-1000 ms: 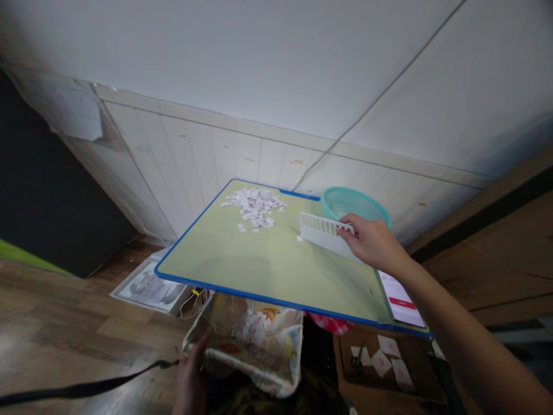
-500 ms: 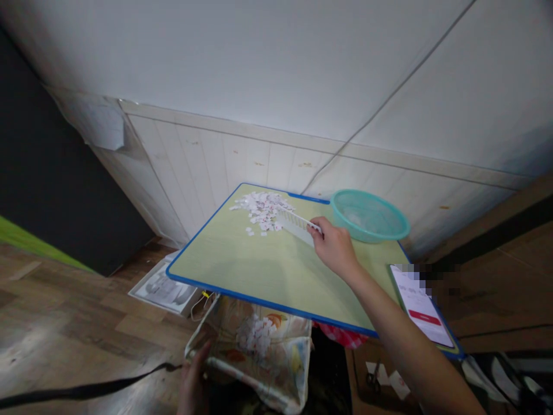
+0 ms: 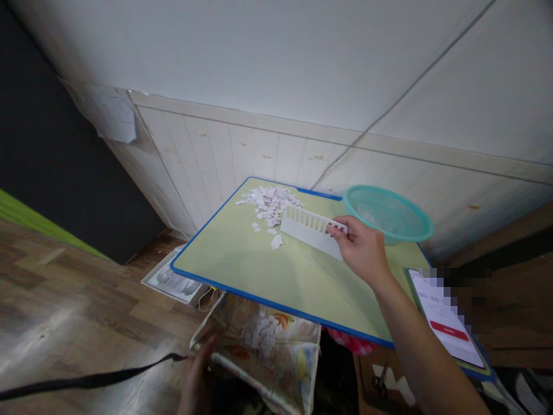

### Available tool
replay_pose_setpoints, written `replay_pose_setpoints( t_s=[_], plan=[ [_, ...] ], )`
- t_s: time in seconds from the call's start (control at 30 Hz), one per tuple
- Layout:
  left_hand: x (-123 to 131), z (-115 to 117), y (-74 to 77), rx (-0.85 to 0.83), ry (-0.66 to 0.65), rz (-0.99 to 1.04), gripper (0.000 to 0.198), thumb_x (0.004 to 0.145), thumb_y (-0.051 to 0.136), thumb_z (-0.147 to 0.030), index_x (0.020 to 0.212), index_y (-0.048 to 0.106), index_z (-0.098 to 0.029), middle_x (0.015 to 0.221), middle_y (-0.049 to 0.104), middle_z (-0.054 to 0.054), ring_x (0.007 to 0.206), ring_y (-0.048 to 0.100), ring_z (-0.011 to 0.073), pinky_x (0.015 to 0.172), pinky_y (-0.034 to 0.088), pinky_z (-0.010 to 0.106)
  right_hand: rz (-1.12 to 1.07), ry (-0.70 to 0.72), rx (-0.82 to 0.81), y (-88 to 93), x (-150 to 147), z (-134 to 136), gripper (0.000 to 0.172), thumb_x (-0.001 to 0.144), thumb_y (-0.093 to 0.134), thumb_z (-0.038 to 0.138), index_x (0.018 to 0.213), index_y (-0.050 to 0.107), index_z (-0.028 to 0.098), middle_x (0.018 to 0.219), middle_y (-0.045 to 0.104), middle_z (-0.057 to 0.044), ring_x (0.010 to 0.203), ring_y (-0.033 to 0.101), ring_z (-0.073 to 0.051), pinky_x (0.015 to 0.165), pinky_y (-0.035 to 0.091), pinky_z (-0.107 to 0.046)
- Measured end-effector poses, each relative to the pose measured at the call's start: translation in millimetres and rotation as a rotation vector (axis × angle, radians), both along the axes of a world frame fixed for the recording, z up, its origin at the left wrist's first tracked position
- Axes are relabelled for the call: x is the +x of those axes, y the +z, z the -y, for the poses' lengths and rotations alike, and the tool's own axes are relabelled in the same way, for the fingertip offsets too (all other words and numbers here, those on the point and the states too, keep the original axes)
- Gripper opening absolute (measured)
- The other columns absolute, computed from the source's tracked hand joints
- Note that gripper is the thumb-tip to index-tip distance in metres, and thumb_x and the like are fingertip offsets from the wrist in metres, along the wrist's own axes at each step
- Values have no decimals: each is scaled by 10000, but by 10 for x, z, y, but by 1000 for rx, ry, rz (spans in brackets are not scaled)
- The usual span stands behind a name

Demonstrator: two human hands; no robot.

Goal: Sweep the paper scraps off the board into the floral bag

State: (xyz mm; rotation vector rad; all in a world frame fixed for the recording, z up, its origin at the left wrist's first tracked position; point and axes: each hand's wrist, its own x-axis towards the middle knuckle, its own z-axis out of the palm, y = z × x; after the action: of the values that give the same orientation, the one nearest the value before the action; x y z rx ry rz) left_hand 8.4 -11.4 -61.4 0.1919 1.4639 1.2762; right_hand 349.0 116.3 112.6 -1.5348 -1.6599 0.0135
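Observation:
My right hand [image 3: 363, 245] grips one end of a white slotted plastic strip [image 3: 311, 230], held on its long edge over the table. The strip's far end is beside a pile of small white paper pieces [image 3: 274, 202], and a few loose scraps [image 3: 276, 242] lie just in front of it. Below the table's front edge, my left hand [image 3: 199, 369] is closed around the rim of a fruit-patterned cloth [image 3: 298, 334]. More paper pieces [image 3: 261, 331] lie in the cloth's hollow. Part of my left hand's fingers is hidden behind the rim.
The yellow-green table [image 3: 228, 248] has a blue edge and stands against the wall. A turquoise basin [image 3: 389, 216] sits at its back right, with a phone [image 3: 444, 317] at the right edge. Scissors [image 3: 380, 383] lie lower right; a white box [image 3: 173, 282] is on the floor.
The strip has come away from the pile toward the front, its slotted face now showing more. A few scraps have shifted forward from the pile. My left hand still holds the cloth.

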Motion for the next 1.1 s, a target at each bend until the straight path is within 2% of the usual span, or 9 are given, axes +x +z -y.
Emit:
replay_pose_setpoints(
  t_s=[0.13, 0.2, 0.3, 0.4, 0.57, 0.7, 0.8, 0.97, 1.1],
  plan=[
    [3, -9, 19, 3, 8, 39, 462, 627, 888, -405, 1013, 781, -173, 967, 816, 84, 983, 767, 358, 750, 618, 382, -29, 55, -19, -66, 27, 6, 211, 930, 662, 373, 997, 774, 206, 780, 787, -39, 605, 676, -187, 591, 493, -294],
    [0, -6, 14, 7, 1, 41, 476, 651, 873, -394, 1065, 792, -173, 1006, 825, 94, 1013, 768, 367, 783, 624, 397, -73, 80, -18, -112, 36, 24, 212, 929, 674, 375, 1012, 775, 208, 768, 785, -36, 601, 674, -185, 577, 504, -290],
    [-24, 0, -33, 4, -5, 49, 487, 674, 873, -380, 1103, 796, -161, 977, 828, 102, 1022, 773, 373, 857, 623, 426, -110, 91, -12, -171, 33, 66, 214, 926, 688, 378, 1021, 775, 206, 770, 784, -38, 598, 675, -184, 570, 516, -290],
    [-60, 3, -117, 1, -37, 65, 489, 702, 875, -372, 1131, 786, -155, 959, 827, 95, 984, 784, 352, 858, 626, 419, -126, 121, -37, -212, 22, 84, 221, 927, 695, 388, 1018, 774, 202, 761, 780, -36, 586, 673, -181, 564, 519, -289],
    [-69, 13, -195, -28, -36, 87, 455, 728, 869, -399, 1094, 772, -146, 947, 822, 109, 936, 790, 334, 772, 631, 377, -125, 58, 53, -243, 22, 10, 249, 933, 687, 401, 1044, 778, 197, 797, 792, -50, 643, 702, -193, 587, 532, -289],
    [-37, 18, -155, -34, -68, 42, 480, 730, 844, -390, 1143, 761, -160, 936, 814, 122, 967, 783, 362, 775, 633, 412, -43, 55, 80, -216, -35, -39, 239, 942, 669, 378, 1040, 785, 194, 806, 802, -47, 604, 694, -177, 577, 508, -278],
    [-12, 20, -122, -34, -58, 21, 414, 754, 810, -392, 1101, 758, -173, 917, 806, 127, 1002, 775, 383, 802, 633, 444, 49, 75, 92, -173, -84, -9, 219, 952, 654, 346, 1028, 791, 192, 791, 803, -37, 554, 673, -160, 564, 486, -272],
    [7, 18, -105, -34, -36, 54, 328, 787, 784, -340, 1068, 770, -170, 974, 813, 125, 1042, 767, 360, 866, 623, 422, 163, 72, 97, -57, -40, 145, 210, 965, 644, 322, 1045, 791, 194, 876, 826, -60, 641, 738, -193, 614, 529, -285],
    [33, 14, -65, -71, -17, 24, 319, 765, 787, -347, 1034, 778, -176, 940, 811, 122, 1001, 767, 375, 865, 624, 472, 278, 61, 121, 61, 30, 262, 202, 980, 636, 310, 1049, 791, 199, 908, 831, -65, 677, 758, -197, 636, 544, -283]
  ],
)
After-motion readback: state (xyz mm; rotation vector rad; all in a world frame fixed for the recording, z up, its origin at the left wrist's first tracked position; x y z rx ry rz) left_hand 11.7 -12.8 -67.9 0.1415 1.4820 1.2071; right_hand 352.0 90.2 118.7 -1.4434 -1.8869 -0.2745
